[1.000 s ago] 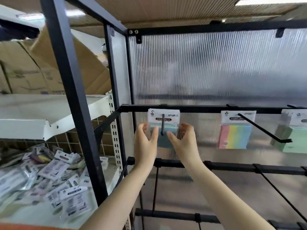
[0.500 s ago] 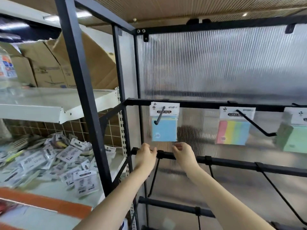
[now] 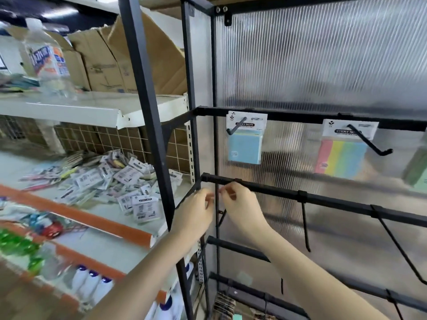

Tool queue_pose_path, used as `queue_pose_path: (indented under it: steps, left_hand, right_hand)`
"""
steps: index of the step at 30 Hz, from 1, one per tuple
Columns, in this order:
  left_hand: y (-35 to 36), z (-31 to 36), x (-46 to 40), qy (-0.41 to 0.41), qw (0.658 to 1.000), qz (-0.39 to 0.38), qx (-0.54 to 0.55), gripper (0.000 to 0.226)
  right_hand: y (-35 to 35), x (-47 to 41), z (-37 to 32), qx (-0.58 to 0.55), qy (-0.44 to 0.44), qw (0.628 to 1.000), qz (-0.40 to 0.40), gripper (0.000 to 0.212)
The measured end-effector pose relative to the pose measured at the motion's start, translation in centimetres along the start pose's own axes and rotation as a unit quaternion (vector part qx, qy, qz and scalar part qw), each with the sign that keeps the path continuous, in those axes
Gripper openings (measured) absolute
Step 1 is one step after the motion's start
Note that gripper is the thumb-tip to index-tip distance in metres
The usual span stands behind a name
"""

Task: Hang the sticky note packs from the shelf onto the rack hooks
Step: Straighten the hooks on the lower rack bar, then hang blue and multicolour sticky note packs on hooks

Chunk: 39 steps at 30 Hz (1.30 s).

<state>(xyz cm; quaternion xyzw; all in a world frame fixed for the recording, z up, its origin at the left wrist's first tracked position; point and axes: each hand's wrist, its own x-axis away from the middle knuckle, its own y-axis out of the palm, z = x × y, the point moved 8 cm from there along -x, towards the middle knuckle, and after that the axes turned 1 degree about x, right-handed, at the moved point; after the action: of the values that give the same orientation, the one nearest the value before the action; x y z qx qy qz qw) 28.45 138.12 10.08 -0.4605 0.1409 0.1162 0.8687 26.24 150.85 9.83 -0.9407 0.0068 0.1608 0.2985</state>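
A blue sticky note pack [image 3: 245, 140] hangs on the leftmost hook [image 3: 235, 128] of the black rack's upper bar. To its right a rainbow-coloured pack [image 3: 342, 155] hangs on a second hook, and a green pack [image 3: 417, 169] shows at the frame's right edge. A heap of sticky note packs [image 3: 111, 179] lies on the white shelf to the left. My left hand [image 3: 196, 211] and my right hand [image 3: 242, 204] hover side by side in front of the rack's second bar [image 3: 277, 192], fingers loosely curled, with nothing in them.
The rack's black front post [image 3: 147, 112] stands between the shelf and my hands. Bare hooks [image 3: 306, 227] slope down from the second bar. Cardboard boxes [image 3: 129, 63] and a plastic bottle [image 3: 49, 63] sit on the upper shelf. Bottles [image 3: 90, 282] fill the shelf below.
My hands let go of the blue pack, which stays on its hook, and dropped to the second bar. The view has swung left toward the shelf.
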Motion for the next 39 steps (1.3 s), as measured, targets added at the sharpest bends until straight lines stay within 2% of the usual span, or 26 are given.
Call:
queue_pose_path:
  steps: [4, 7, 14, 18, 30, 39]
  left_hand:
    - [-3.3, -1.8, 2.6, 0.019, 0.998, 0.055, -0.025, 0.022]
    - [-5.7, -4.2, 3.7, -0.002, 0.996, 0.08, -0.05, 0.017]
    - [-9.9, -10.7, 4.1, -0.054, 0.994, 0.082, -0.048, 0.019]
    - [-12.1, -15.9, 3.4, -0.082, 0.994, 0.053, -0.043, 0.022]
    - [-16.7, -33.0, 2.0, -0.124, 0.989, -0.045, -0.06, 0.02]
    - [-19.5, -40.1, 0.7, -0.14, 0.99, -0.019, -0.022, 0.024]
  right_hand:
    - [2.3, 1.5, -3.3, 0.044, -0.068, 0.997, -0.011, 0.017]
    - [4.8, 2.4, -5.9, 0.068, -0.112, 0.991, -0.026, 0.017]
    - [11.8, 3.4, -11.1, 0.064, -0.174, 0.98, -0.077, 0.02]
    - [16.9, 2.3, -13.1, 0.081, -0.158, 0.978, -0.111, 0.019]
    - [32.5, -1.8, -16.0, 0.144, -0.042, 0.973, -0.173, 0.021]
    - [39.1, -5.1, -17.9, 0.167, -0.033, 0.968, -0.186, 0.017]
